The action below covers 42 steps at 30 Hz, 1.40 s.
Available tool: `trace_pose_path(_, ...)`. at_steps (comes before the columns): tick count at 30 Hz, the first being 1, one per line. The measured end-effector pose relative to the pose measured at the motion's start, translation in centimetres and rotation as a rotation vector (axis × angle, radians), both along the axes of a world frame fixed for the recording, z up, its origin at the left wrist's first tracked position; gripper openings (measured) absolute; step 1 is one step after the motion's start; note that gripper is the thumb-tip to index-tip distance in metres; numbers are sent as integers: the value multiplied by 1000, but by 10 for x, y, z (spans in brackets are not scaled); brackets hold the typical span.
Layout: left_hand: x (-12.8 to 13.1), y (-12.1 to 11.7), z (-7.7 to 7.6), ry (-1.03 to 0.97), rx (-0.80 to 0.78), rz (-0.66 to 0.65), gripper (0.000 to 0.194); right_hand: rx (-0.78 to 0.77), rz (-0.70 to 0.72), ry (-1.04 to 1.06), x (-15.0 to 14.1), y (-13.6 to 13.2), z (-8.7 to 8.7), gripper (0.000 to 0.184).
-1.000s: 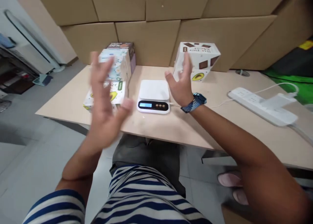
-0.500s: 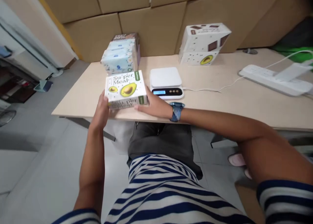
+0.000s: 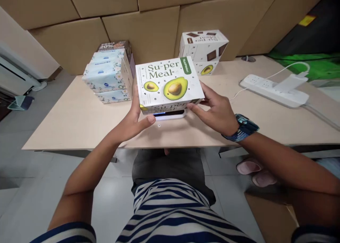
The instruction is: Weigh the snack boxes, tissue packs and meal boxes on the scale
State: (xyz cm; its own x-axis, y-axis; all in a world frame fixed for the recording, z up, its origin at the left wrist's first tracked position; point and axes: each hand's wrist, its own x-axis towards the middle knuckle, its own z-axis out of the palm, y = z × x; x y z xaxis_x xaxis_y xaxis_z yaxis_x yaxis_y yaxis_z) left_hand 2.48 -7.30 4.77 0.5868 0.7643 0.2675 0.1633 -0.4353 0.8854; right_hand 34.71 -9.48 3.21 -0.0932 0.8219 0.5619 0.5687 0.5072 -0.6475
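Between my two hands is a white "Su-per Meal" box [image 3: 162, 91] printed with avocado halves and a green label. My left hand [image 3: 132, 119] grips its left end, and my right hand [image 3: 215, 110], with a blue watch on the wrist, grips its right end. Under the box, a white digital scale [image 3: 171, 116] shows only its front edge and part of its dark panel; the rest is hidden. I cannot tell whether the box touches the scale.
Tissue packs [image 3: 106, 73] stand at the table's left with a brown box [image 3: 114, 45] behind. Two stacked meal boxes [image 3: 203, 46] stand behind the held one. A power strip [image 3: 273, 89] lies right, its white cable running across the table [image 3: 79, 122]. Cardboard boxes [image 3: 148, 27] form the back wall.
Both hands have carried the meal box from the left of the scale rightward to over it. The view has shifted, and the box now covers most of the scale.
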Motion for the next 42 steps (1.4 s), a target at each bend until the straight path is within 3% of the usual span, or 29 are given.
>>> trace_pose_path(5, 12, 43, -9, -1, 2, 136, 134, -31, -50, 12, -4, 26, 2, 77)
trace_pose_path(9, 12, 63, -25, -37, 51, 347, 110, -85, -16, 44, -10, 50, -8, 76)
trace_pose_path(13, 12, 74, -47, -94, 70, 474, 88, -115, -109, 121, -18, 65, -25, 65)
trace_pose_path(20, 10, 79, -60, -126, 99, 404, 90, -5, -229, 22, -16, 67, -36, 60)
trace_pose_path(29, 25, 59, -49, -175, -25, 429, 88, -73, -129, 85, -9, 54, -32, 63)
trace_pose_path(35, 20, 53, -41, -124, -63, 336, 91, -66, -218, 220, 0, 45, -23, 67)
trace_pose_path(42, 10, 74, -59, -191, 0, 252, 92, -110, -164, 214, 7, 50, -37, 86)
